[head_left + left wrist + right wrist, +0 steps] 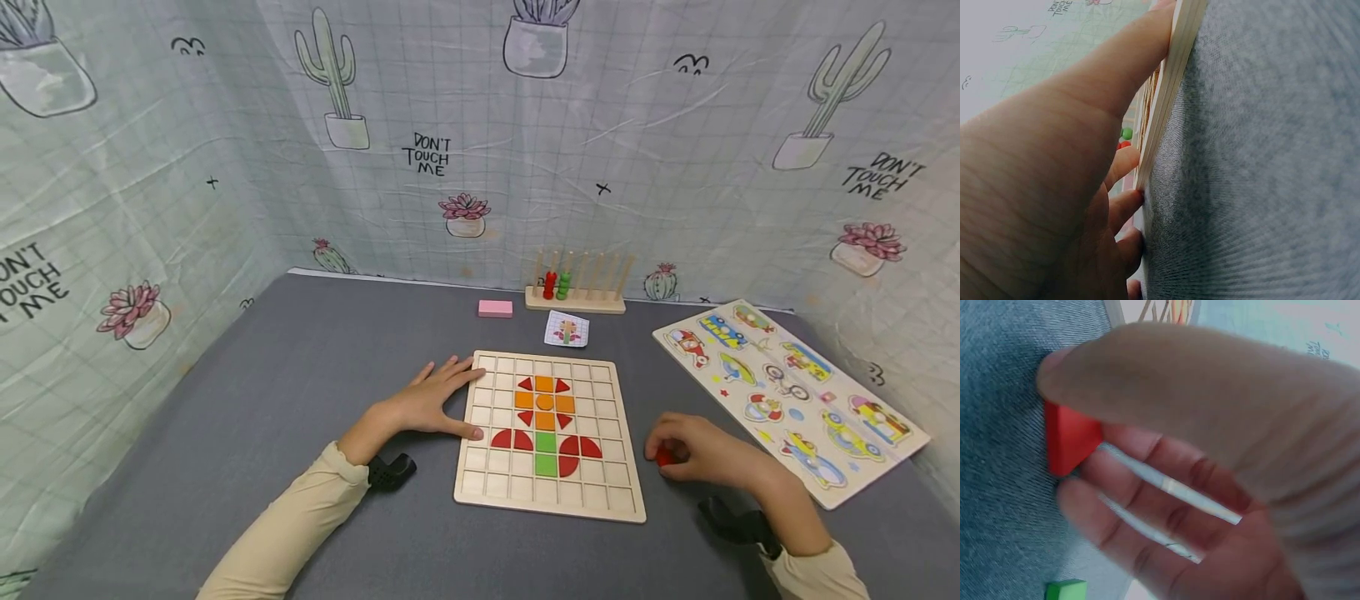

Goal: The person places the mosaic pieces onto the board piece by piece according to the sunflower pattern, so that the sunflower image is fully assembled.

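Note:
On the grey table lies a wooden grid board point(480, 483) with orange, green and red shaped tiles set in its squares. My left hand point(431, 402), fingers spread, rests at the board's left edge; its thumb lies on the rim. To the right of the board, my right hand point(701, 450) pinches a red wooden tile point(1071, 437) between thumb and fingers, low at the table surface. Part of that tile is covered by the fingers, so its full outline is hidden. A pattern card point(558, 337) with a similar figure lies behind the board.
A wooden peg stand point(576, 305) with red and green beads stands at the back, beside a pink block point(495, 309). A vehicle puzzle board point(757, 367) lies at the right. In the right wrist view a green block point(1067, 591) shows near the right hand.

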Tool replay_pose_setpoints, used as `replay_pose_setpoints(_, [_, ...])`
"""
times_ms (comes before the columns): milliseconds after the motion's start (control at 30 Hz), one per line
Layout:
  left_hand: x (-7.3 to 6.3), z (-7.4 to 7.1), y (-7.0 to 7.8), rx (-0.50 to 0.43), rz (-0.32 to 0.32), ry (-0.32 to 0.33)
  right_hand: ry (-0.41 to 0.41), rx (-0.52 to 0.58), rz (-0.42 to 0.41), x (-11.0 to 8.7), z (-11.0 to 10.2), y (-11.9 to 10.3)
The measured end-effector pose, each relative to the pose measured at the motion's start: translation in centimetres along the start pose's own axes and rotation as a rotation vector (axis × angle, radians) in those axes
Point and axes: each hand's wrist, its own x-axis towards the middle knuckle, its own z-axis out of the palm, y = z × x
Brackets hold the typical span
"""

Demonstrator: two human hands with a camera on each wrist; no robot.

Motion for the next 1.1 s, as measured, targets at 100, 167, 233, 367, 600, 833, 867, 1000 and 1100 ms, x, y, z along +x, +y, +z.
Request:
replay_pose_setpoints(100, [0.0, -0.1, 0.1, -0.013, 0.004, 0.003, 0.003, 0.008, -0.034, 0.3, -0.2, -0.2])
replay_pose_setpoints(167, [0.0, -0.1, 0.0, -0.013, 0.005, 0.005, 0.002, 0.010, -0.030, 0.6, -0.4, -0.5])
replay_pose_setpoints(233, [-0.1, -0.2, 0.0, -0.010, 0.002, 0.006, 0.007, 0.003, -0.035, 1.0, -0.5, -0.9])
replay_pose_setpoints(367, [-0.1, -0.3, -0.1, -0.004, -0.004, 0.007, 0.008, -0.004, -0.059, 2.0, -0.4, -1.7])
replay_pose_setpoints(600, [0.0, -0.3, -0.2, 0.006, -0.001, -0.001, -0.023, 0.016, -0.061, 3.9, -0.1, -3.2])
replay_pose_setpoints(833, [0.0, -0.2, 0.0, 0.003, 0.010, -0.003, -0.111, 0.047, -0.086, 6.8, 1.2, -4.9])
replay_pose_setpoints(867, [0.0, -0.2, 0.0, 0.002, 0.011, -0.004, -0.124, 0.049, -0.100, 7.2, 1.4, -5.2])
replay_pose_setpoints(1000, [-0.1, -0.1, 0.0, -0.011, 0.012, -0.004, -0.156, 0.027, -0.148, 8.6, 2.2, -6.4])
replay_pose_setpoints(1100, [-0.1, -0.1, 0.1, -0.011, 0.006, -0.002, -0.168, 0.025, -0.154, 9.4, 2.6, -7.2])
